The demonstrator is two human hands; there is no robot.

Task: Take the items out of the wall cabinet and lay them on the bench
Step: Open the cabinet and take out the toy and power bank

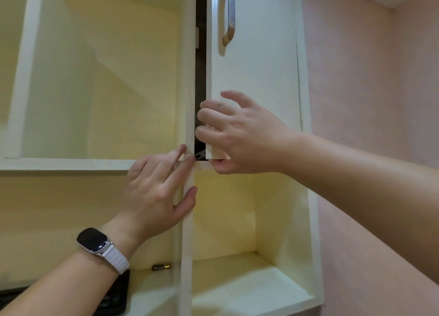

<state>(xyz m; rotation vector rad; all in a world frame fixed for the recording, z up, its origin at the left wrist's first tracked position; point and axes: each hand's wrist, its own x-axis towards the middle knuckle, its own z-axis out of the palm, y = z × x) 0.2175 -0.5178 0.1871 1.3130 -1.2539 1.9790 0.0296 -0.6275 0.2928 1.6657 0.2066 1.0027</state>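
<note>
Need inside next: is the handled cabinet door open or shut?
Ajar: a dark gap runs beside the cabinet door; the right hand grips its bottom corner.

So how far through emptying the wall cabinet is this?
Done: the upper-left compartment and lower-right compartment show nothing inside. In hand: the right hand grips the lower corner of the ajar cabinet door; the left hand rests against the divider. Left: a battery and black keyboard lie on the lower-left shelf; behind the door is hidden.
</note>
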